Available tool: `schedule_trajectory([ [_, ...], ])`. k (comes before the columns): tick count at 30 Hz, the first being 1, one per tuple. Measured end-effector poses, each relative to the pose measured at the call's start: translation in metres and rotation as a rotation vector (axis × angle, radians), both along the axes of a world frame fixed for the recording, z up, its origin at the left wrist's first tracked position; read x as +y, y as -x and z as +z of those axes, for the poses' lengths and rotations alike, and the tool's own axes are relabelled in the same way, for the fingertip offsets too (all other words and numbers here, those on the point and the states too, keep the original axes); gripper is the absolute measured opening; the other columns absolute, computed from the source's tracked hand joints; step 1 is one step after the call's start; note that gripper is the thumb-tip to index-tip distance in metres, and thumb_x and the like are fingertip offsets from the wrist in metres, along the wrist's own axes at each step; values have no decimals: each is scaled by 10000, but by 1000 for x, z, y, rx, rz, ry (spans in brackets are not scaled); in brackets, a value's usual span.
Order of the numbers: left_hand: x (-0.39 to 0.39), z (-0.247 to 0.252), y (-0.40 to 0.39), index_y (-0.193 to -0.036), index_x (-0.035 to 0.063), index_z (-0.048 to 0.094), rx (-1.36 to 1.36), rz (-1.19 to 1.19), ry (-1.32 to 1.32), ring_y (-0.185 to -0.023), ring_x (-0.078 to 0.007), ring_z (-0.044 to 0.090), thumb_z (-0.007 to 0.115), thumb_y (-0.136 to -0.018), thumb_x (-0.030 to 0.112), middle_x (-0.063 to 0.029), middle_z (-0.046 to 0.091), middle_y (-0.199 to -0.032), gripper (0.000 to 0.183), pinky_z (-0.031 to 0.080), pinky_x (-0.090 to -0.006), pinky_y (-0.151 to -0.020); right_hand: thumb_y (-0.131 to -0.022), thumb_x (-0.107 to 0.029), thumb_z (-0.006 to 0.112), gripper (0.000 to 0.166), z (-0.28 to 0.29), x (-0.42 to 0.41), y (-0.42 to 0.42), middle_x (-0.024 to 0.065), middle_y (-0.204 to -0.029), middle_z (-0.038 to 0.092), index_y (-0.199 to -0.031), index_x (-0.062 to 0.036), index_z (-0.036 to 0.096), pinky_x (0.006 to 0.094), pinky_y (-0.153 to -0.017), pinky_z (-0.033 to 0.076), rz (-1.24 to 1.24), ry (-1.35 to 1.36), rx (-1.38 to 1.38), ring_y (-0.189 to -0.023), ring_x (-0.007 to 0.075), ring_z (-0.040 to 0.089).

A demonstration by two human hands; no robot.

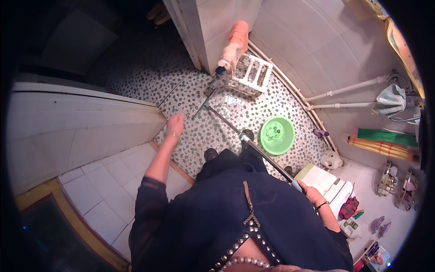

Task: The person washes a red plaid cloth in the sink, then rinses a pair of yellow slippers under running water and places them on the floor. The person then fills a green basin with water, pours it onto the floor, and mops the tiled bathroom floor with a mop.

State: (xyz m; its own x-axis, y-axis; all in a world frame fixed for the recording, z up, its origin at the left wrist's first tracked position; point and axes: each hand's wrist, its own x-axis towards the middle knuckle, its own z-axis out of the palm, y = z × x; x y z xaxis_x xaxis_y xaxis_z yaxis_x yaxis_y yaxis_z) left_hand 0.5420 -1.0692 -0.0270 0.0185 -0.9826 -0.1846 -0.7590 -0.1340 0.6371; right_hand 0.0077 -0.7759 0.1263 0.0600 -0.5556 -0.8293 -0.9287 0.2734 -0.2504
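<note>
My right hand [311,193] is closed around the upper end of a long metal pole, the handle of a floor squeegee [224,120]. The pole slants away to the upper left, where its thin crosswise head rests on the pebble-patterned floor. My left hand [175,125] is held out over the floor near the wall edge; it is somewhat blurred, with its fingers drawn in, and nothing shows in it. A green plastic basin [277,135] with a flower pattern inside stands on the floor, to the right of the pole.
A white pipe-frame rack [253,73] stands by the wall corner, a pink cloth [237,35] beside it. Pipes [289,85] run along the right wall's foot. White appliance [326,185] at lower right; white container [331,159] beyond it. A wall end [102,98] juts in from the left.
</note>
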Motion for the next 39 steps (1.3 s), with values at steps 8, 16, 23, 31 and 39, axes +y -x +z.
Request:
schedule_trajectory([
  [8,-214,7,188,-1091,-13,447,-120,56,82,-1052,-369,431,510,-728,320,-231,469,-1113,497,349,-403,-904,-734,-262,553,470,11,-57,36,151,-712,573,-1164,-130,418,400,-592,473,104,134,212,-626,305,579],
  [16,-287,-36,256,-1064,-27,502,-229,69,-193,-963,-333,533,616,-657,373,-217,548,-1031,582,433,-380,-816,-724,-271,584,504,62,-22,86,136,-702,553,-1186,-130,442,384,-528,463,28,55,296,-551,285,565],
  [23,-284,-55,248,-1003,-30,560,-44,66,-236,-895,-326,575,612,-630,330,-217,583,-954,521,457,-354,-776,-713,-257,598,505,59,15,76,136,-719,552,-1176,-117,454,379,-530,460,4,64,320,-564,285,566],
  [31,-176,10,175,-904,-40,592,414,314,-179,-727,-194,600,646,-636,192,-133,627,-806,359,459,-307,-664,-694,-225,600,553,97,62,103,136,-739,550,-1202,-113,411,408,-554,448,-20,-51,377,-596,297,563],
  [39,2,62,77,-937,-71,570,433,546,-135,-752,-165,563,574,-667,77,-94,601,-837,308,450,-290,-670,-702,-224,593,562,92,66,140,169,-747,556,-1208,-78,397,430,-579,461,-38,-14,363,-616,334,562],
])
